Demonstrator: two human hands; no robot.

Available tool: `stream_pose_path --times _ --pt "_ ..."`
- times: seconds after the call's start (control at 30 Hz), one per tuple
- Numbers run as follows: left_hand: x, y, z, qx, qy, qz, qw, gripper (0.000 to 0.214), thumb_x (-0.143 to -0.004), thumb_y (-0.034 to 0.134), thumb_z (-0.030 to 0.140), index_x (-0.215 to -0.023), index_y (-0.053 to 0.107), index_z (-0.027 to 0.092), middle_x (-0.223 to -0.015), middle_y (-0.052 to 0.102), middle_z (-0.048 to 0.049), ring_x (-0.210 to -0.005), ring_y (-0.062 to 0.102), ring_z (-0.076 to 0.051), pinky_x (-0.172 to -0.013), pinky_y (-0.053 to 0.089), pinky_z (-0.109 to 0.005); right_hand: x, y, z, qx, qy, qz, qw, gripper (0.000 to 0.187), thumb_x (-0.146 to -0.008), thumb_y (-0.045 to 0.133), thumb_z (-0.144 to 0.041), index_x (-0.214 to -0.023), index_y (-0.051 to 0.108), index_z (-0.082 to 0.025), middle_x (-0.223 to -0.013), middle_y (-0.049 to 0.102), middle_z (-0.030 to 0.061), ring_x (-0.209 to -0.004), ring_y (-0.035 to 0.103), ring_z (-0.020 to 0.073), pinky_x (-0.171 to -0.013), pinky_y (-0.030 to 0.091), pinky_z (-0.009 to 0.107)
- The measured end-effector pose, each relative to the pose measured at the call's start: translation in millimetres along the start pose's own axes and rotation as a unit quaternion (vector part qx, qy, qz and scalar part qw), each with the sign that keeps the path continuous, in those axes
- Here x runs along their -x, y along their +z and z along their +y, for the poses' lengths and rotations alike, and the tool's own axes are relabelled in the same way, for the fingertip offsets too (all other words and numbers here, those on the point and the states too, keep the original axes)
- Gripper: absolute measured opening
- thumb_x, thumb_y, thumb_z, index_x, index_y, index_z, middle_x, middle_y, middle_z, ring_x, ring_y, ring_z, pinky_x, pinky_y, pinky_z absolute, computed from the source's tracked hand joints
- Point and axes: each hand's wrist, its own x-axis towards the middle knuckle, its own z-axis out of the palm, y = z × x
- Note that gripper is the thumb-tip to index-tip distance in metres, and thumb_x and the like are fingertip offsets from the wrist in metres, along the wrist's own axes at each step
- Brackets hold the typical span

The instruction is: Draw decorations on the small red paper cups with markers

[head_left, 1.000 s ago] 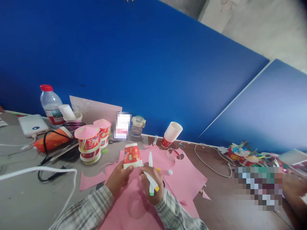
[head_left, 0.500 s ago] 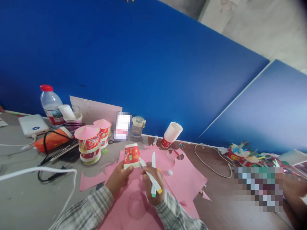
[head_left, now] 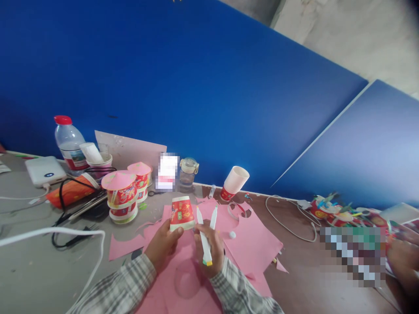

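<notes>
My left hand [head_left: 165, 242] grips a red printed paper cup [head_left: 182, 212] by its white rim, which faces down toward me. Beside it, my right hand [head_left: 211, 250] is closed around two white markers [head_left: 204, 244], one with a yellow end and one with a green end. Their tips point up and away, just right of the cup and apart from it. Under both hands lie cut sheets of pink paper [head_left: 255, 248]. A small white cap [head_left: 232, 235] rests on the paper to the right of my right hand.
Left stand red cup models with pink cone tops [head_left: 119, 192], a water bottle [head_left: 70, 146], a power bank [head_left: 46, 170] and cables. Behind are a lidded jar [head_left: 189, 172], a pixelated upright screen and stacked paper cups [head_left: 235, 183]. Another person's hand [head_left: 404, 257] shows at far right.
The markers have swung in my right hand; the tip near the cup's rim has moved away from it, and the tips now spread apart. The other person's hand at right has moved up.
</notes>
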Motion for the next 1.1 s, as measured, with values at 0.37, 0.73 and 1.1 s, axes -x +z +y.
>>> stream_pose_path --times 0.37,0.73,1.1 --pt "-1 -1.4 -3 -0.003 0.016 -0.027 0.999 0.040 -0.048 0.063 0.039 -0.079 0.051 0.016 -0.027 0.035 0.0102 -0.023 0.024 -0.011 -0.024 0.016 -0.024 -2 -4 3 -0.017 -0.065 -0.081 0.994 0.038 -0.072 0.060 -0.017 -0.108 0.055 -0.029 -0.096 0.067 0.0087 -0.082 0.064 0.0302 -0.063 0.055 0.041" --pt "2 -2.1 -3 -0.001 0.018 -0.045 0.999 0.042 -0.054 0.058 0.043 -0.085 0.052 0.016 -0.027 0.039 0.0086 -0.022 0.025 -0.012 -0.024 0.018 -0.025 -4 -5 7 0.000 -0.071 -0.073 0.995 0.032 -0.072 0.058 -0.015 -0.101 0.058 -0.028 -0.084 0.066 0.0057 -0.073 0.065 0.0269 -0.060 0.053 0.037" --pt "5 -1.4 1 0.104 -0.053 -0.027 0.993 0.036 -0.060 0.055 0.034 -0.094 0.054 0.023 -0.031 0.031 0.0099 -0.024 0.017 -0.009 -0.024 0.013 -0.021 -4 -3 12 -0.008 0.002 -0.057 0.998 0.031 -0.067 0.061 -0.017 -0.096 0.060 -0.025 -0.074 0.061 0.0033 -0.063 0.062 0.0248 -0.055 0.051 0.034"
